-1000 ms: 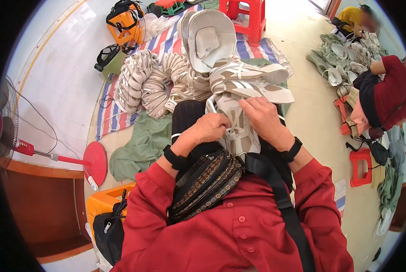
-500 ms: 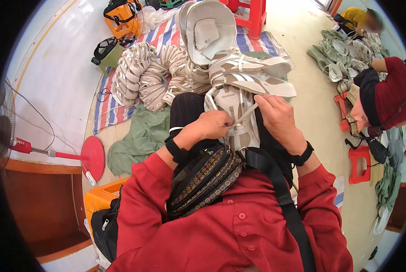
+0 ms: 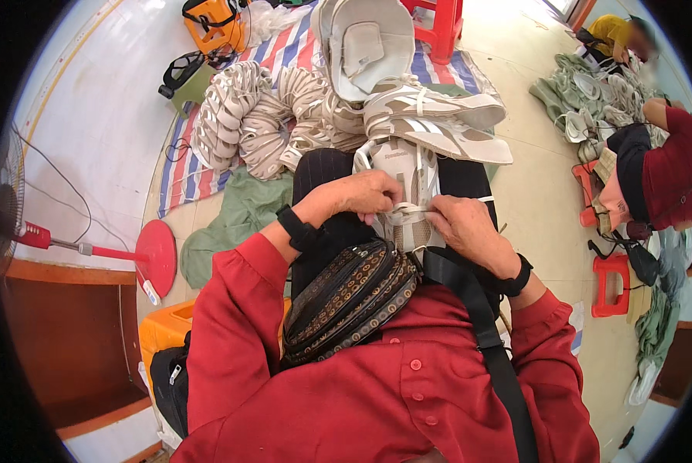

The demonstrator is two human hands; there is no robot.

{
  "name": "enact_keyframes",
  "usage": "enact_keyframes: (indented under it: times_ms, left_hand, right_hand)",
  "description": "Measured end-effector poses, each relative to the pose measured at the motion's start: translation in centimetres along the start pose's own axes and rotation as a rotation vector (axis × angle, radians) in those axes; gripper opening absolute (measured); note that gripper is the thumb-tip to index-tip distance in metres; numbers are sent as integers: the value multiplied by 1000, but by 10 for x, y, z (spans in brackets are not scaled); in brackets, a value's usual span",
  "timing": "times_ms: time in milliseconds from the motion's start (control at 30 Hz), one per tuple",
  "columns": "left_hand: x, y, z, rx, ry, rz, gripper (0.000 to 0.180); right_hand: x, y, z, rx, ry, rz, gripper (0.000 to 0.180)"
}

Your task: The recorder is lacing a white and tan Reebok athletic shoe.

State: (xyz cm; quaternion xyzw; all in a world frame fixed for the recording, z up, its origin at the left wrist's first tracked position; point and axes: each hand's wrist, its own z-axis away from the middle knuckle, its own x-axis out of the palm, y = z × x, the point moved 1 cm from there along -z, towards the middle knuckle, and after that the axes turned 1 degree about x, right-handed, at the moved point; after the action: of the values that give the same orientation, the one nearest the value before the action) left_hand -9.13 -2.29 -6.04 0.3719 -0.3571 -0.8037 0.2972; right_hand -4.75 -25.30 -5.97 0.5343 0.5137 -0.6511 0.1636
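Note:
Across my lap lies a white and beige shoe upper (image 3: 397,163), its tongue pointing away from me. A pale shoelace (image 3: 409,210) crosses the near part of it. My left hand (image 3: 370,194) is closed at the left side of the lacing, fingers pinched on the lace. On the other side my right hand (image 3: 463,224) grips the lace between thumb and fingers, low against the upper. The lace runs nearly flat between both hands. More uppers (image 3: 431,123) are piled just beyond, touching the far end of this one.
Bundled uppers (image 3: 261,116) lie on a striped sheet (image 3: 187,185), beside a green cloth (image 3: 230,224). A white container (image 3: 365,54) stands behind the pile. At left is a fan's red base (image 3: 157,262). Right, two people sit near more uppers (image 3: 593,100) and a red stool (image 3: 610,285).
My right hand has come down and toward me from the upper's far right side, bringing the lace from a slant to nearly level. My left hand has shifted slightly right and away from me.

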Motion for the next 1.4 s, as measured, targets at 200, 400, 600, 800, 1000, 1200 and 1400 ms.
enact_keyframes:
  times_ms: [200,400,600,800,1000,1200,1400]
  left_hand:
    - [1,-6,2,100,214,107,10]
    - [-4,-6,24,247,631,65,11]
    - [23,-25,23,444,873,-254,23]
    - [30,-30,19,573,927,-267,21]
    - [29,-29,22,592,918,-344,17]
    - [30,-33,19,598,949,-348,15]
    - [32,-34,15,567,924,-359,14]
  right_hand:
    - [3,-4,-6,-12,19,24,13]
    - [7,-17,-10,-239,31,-27,9]
    - [27,-22,-34,-306,-59,270,8]
    - [41,-34,-47,-451,-148,463,6]
    - [51,-38,-43,-433,-105,594,8]
    - [53,-37,-42,-349,-55,635,5]
    - [53,-31,-47,-369,-140,642,8]
